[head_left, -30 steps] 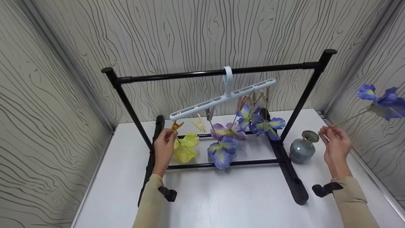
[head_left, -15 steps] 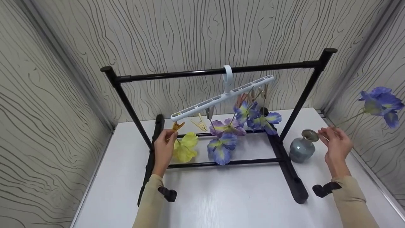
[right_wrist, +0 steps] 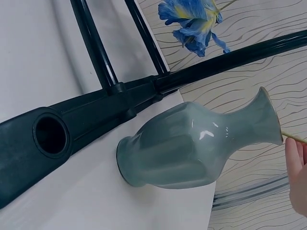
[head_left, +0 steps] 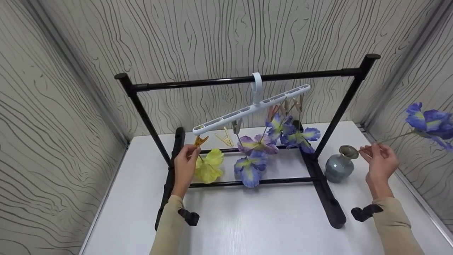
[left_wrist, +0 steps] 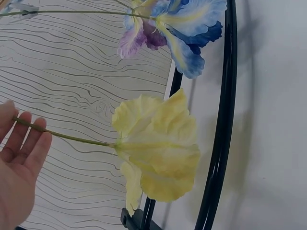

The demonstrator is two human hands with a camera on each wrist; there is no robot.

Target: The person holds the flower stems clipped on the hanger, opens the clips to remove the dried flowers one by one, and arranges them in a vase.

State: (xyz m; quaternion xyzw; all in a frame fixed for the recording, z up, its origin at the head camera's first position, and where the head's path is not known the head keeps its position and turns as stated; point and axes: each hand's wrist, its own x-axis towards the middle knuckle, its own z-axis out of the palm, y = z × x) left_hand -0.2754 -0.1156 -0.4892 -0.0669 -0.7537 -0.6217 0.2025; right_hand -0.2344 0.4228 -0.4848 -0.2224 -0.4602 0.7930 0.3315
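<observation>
My right hand (head_left: pixel 380 161) pinches blue iris (head_left: pixel 430 122) stem, tip at vase (head_left: pixel 339 164) mouth, not yet in; long axis slants up-right, bloom pointing away right. My left hand (head_left: pixel 184 166) pinches yellow flower (head_left: pixel 209 165) stem under orange clip (head_left: pixel 200 141). Farther back, three irises hang clipped on white hanger (head_left: pixel 253 106). One bloom moved, four left.

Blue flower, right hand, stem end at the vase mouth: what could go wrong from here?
The right hand pinches the blue flower low on its stem, so the heavy head may swing the tip past the narrow vase mouth. A nudge could tip the vase. The left hand pulling the yellow flower may swing the tilted hanger.
</observation>
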